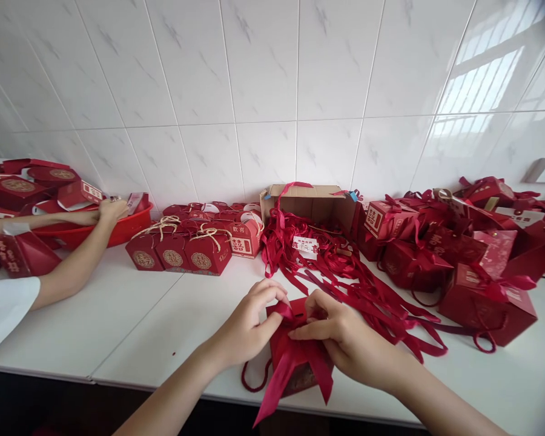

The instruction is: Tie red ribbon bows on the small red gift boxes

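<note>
At the table's front edge stands a red gift box [302, 380] with a dark red cord handle [255, 378] hanging at its left. A red ribbon [281, 374] lies over its top, with two tails draping down the front. My left hand [249, 321] pinches a loop of this ribbon between thumb and fingers. From the other side, my right hand [340, 339] has its fingers closed at the ribbon's middle, index finger pointing left across it. The fingers partly hide the knot area and the box top.
Behind the box, a cardboard box [345, 212] spills loose red ribbons [376, 297] onto the white table [163, 327]. Several red boxes with twine [200, 257] stand left of it. Ribboned boxes [485, 303] pile up at right. A co-worker's arms [79, 260] reach over a red basin [131, 227].
</note>
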The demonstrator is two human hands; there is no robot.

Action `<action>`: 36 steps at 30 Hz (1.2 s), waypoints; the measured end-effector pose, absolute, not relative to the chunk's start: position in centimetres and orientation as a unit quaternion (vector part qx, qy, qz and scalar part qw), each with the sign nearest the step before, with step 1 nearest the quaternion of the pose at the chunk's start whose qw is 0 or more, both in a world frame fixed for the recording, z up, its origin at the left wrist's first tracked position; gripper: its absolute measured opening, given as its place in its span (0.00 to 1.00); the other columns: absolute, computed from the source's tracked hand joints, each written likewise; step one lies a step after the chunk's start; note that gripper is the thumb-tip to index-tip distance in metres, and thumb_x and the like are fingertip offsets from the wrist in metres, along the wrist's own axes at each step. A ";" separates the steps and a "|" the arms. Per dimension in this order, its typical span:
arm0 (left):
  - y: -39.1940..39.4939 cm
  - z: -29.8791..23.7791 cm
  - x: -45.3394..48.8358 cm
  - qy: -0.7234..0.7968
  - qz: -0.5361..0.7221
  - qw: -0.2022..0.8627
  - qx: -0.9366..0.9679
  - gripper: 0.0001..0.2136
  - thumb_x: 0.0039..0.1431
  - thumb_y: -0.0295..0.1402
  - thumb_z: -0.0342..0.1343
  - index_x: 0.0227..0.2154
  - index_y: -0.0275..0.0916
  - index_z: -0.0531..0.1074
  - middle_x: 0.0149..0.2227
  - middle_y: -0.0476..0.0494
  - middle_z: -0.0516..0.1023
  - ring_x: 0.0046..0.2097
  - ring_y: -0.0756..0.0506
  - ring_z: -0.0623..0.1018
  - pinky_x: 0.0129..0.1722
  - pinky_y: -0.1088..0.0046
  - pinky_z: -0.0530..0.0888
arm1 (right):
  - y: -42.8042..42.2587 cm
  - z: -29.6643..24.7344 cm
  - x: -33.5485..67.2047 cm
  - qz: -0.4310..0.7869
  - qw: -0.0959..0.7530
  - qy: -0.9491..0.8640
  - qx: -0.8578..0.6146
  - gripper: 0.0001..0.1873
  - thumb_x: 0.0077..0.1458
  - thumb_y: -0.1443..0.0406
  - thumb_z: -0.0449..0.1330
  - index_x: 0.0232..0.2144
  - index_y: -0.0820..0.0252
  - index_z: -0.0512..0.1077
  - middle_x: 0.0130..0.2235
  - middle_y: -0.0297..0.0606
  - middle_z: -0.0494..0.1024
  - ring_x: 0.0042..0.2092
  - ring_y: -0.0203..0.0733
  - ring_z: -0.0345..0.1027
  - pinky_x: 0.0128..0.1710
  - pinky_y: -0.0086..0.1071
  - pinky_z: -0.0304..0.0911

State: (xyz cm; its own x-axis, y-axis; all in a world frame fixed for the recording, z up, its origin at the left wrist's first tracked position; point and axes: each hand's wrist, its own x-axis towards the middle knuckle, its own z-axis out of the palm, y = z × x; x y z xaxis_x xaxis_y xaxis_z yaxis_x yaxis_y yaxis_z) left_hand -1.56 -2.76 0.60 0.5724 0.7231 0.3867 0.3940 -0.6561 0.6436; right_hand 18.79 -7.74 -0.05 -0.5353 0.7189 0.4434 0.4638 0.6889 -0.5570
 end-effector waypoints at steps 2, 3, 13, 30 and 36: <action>-2.5 1.1 -1.7 0.324 0.304 0.306 0.842 0.06 0.52 0.23 0.51 0.30 0.41 0.67 0.44 0.43 0.72 0.49 0.43 0.72 0.53 0.66 0.68 | -7.8 0.0 18.8 0.193 0.339 -0.854 -0.343 0.25 0.54 0.79 0.48 0.42 0.54 0.78 0.37 0.40 0.65 0.37 0.37 0.64 0.37 0.31 0.67; -2.4 1.4 -1.8 0.322 0.292 0.338 0.835 0.06 0.49 0.24 0.52 0.30 0.41 0.67 0.45 0.43 0.72 0.50 0.43 0.71 0.53 0.66 0.67 | -7.8 0.1 18.9 0.195 0.341 -0.854 -0.341 0.25 0.54 0.79 0.48 0.42 0.54 0.78 0.37 0.41 0.65 0.37 0.37 0.65 0.37 0.30 0.67; -2.7 1.0 -0.3 0.339 0.303 0.498 0.738 0.09 0.55 0.35 0.54 0.24 0.39 0.61 0.37 0.45 0.74 0.38 0.47 0.73 0.38 0.72 0.69 | -7.3 -0.7 19.0 0.226 0.424 -0.780 -0.402 0.04 0.59 0.71 0.53 0.36 0.58 0.66 0.35 0.36 0.72 0.35 0.36 0.66 0.35 0.30 0.64; -3.0 0.1 0.6 0.398 0.332 0.486 0.703 0.11 0.49 0.35 0.62 0.20 0.37 0.68 0.31 0.46 0.75 0.39 0.44 0.75 0.39 0.70 0.69 | -6.1 -1.9 19.2 0.404 0.514 -0.625 -0.427 0.15 0.53 0.57 0.63 0.28 0.58 0.61 0.27 0.32 0.70 0.29 0.35 0.66 0.28 0.29 0.63; -3.0 0.0 0.6 0.398 0.337 0.479 0.706 0.10 0.47 0.34 0.62 0.19 0.38 0.68 0.31 0.45 0.77 0.40 0.43 0.76 0.41 0.68 0.71 | -6.1 -1.9 19.6 0.424 0.546 -0.584 -0.425 0.19 0.49 0.55 0.65 0.26 0.58 0.59 0.25 0.30 0.70 0.27 0.34 0.65 0.27 0.29 0.63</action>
